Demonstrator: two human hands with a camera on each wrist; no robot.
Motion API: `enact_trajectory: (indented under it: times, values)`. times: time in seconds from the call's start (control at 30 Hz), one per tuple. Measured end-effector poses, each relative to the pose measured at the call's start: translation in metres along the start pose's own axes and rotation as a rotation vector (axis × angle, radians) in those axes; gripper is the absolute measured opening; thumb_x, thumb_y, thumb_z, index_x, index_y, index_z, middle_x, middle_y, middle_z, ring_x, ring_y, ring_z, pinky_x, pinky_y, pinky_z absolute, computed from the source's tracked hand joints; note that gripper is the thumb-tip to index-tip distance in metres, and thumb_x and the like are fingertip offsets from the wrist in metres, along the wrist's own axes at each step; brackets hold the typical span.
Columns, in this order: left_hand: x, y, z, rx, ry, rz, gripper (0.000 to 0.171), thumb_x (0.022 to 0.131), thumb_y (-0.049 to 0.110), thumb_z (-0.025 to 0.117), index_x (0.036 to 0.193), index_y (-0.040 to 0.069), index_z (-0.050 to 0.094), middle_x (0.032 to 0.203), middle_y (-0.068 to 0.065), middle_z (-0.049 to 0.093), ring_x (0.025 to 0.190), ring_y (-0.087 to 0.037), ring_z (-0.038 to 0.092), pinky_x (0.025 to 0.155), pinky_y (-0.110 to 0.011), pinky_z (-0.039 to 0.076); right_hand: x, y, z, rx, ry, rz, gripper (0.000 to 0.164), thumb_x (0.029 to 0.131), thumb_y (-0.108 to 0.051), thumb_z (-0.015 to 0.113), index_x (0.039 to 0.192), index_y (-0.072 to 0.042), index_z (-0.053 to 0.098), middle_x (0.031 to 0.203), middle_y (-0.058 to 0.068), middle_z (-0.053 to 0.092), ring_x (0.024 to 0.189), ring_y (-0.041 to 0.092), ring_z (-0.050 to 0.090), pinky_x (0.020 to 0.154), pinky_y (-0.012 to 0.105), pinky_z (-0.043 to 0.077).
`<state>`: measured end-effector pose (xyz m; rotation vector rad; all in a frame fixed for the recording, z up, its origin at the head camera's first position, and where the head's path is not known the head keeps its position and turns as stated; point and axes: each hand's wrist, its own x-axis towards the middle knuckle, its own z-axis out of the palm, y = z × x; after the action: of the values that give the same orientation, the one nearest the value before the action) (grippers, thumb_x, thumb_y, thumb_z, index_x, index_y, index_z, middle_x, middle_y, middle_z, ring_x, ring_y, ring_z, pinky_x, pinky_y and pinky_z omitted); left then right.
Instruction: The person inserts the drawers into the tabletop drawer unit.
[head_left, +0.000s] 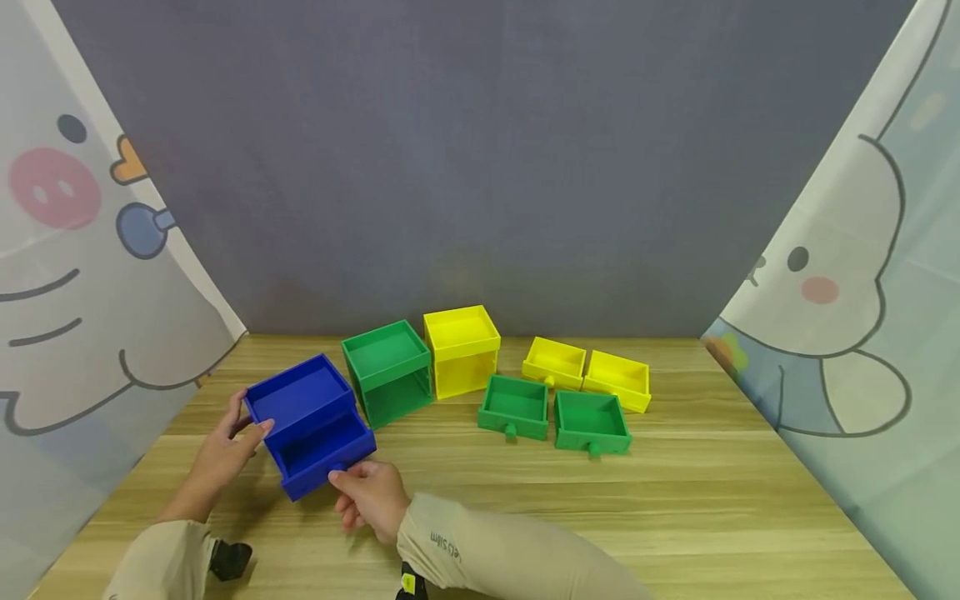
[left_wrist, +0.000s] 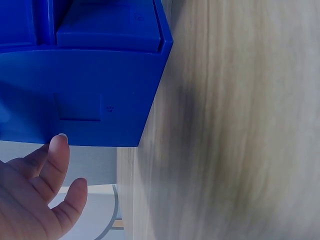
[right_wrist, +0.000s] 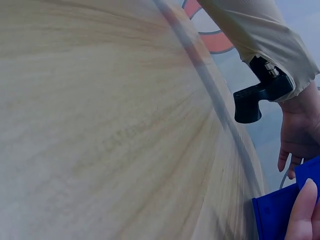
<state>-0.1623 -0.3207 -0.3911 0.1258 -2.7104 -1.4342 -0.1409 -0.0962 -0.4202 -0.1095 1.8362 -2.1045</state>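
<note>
At the left of the table a blue cabinet point(head_left: 298, 398) stands at an angle, with a shallow recessed top. Its blue drawer point(head_left: 327, 477) juts out of the front, and the hollow inside shows. My left hand point(head_left: 228, 450) holds the cabinet by its left side, thumb at the front edge and fingers farther back. In the left wrist view, fingertips meet the edge of the cabinet's side wall point(left_wrist: 80, 75). My right hand point(head_left: 377, 500) pinches the drawer's round knob point(head_left: 337, 468) between thumb and fingers.
A green cabinet point(head_left: 386, 357) and a yellow cabinet point(head_left: 461, 331) stand behind, both with hollow fronts. To their right lie two yellow drawers point(head_left: 617, 398) and two green drawers point(head_left: 592, 442), knobs facing forward. A grey backdrop point(head_left: 480, 167) rises at the table's rear.
</note>
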Motion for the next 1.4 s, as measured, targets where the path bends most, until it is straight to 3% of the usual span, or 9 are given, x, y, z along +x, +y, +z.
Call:
enact_trajectory:
  times: [0.17,0.27,0.37,0.47,0.83,1.07,1.4]
  values:
    - [0.001,-0.001,-0.001,-0.003,-0.003,-0.003,0.082,0.101,0.031,0.047,0.151,0.006,-0.014,0.143,-0.045,0.02,0.125,-0.057,0.033,0.083,-0.044,0.051,0.001,-0.002,0.002,0.014,0.022,-0.008,0.019,0.089,-0.01,0.067,0.072,-0.006,0.06,0.051,-0.002,0.051,0.035,0.004,0.042,0.035,0.017,0.038]
    - [0.001,0.0,-0.001,-0.007,-0.003,-0.005,0.082,0.101,0.031,0.047,0.151,0.007,-0.014,0.143,-0.044,0.02,0.125,-0.057,0.033,0.079,-0.032,0.052,0.003,-0.005,0.003,0.018,0.034,-0.014,0.02,0.088,-0.008,0.067,0.07,-0.006,0.059,0.05,-0.002,0.051,0.035,0.004,0.042,0.036,0.017,0.04]
    - [0.0,0.0,-0.001,-0.016,0.004,-0.003,0.082,0.101,0.03,0.047,0.151,0.006,-0.013,0.143,-0.044,0.02,0.124,-0.056,0.035,0.069,-0.016,0.046,0.005,-0.007,0.004,0.023,0.041,-0.014,0.02,0.088,-0.006,0.068,0.071,-0.006,0.058,0.05,-0.001,0.051,0.035,0.004,0.042,0.037,0.018,0.043]
    - [0.0,0.0,-0.001,-0.032,0.01,-0.005,0.082,0.101,0.03,0.047,0.151,0.005,-0.013,0.143,-0.045,0.02,0.124,-0.056,0.035,0.066,-0.011,0.042,0.006,-0.009,0.006,0.019,0.044,-0.005,0.02,0.088,-0.005,0.068,0.07,-0.006,0.057,0.05,0.0,0.051,0.035,0.004,0.042,0.037,0.018,0.043]
    - [0.0,0.0,-0.001,-0.041,0.007,-0.004,0.081,0.101,0.029,0.046,0.151,0.005,-0.013,0.143,-0.044,0.02,0.123,-0.055,0.036,0.066,-0.013,0.043,0.013,-0.013,0.006,-0.02,0.048,-0.013,0.024,0.088,-0.005,0.067,0.068,-0.007,0.055,0.05,0.0,0.05,0.034,0.004,0.042,0.044,0.029,0.053]
    - [0.0,0.001,0.001,-0.044,0.014,0.006,0.079,0.101,0.028,0.045,0.151,0.005,-0.012,0.143,-0.044,0.02,0.122,-0.052,0.037,0.067,-0.014,0.045,0.018,-0.014,0.007,-0.059,0.045,-0.027,0.024,0.088,-0.007,0.068,0.068,-0.008,0.055,0.05,-0.001,0.05,0.034,0.005,0.042,0.041,0.024,0.05]
    - [-0.003,0.001,0.002,-0.014,0.01,0.004,0.078,0.102,0.03,0.044,0.152,0.005,-0.01,0.143,-0.043,0.022,0.117,-0.052,0.043,0.068,-0.018,0.047,0.023,-0.015,0.01,-0.065,0.044,-0.023,0.024,0.088,-0.006,0.068,0.068,-0.007,0.055,0.05,0.0,0.049,0.035,0.004,0.041,0.046,0.032,0.055]
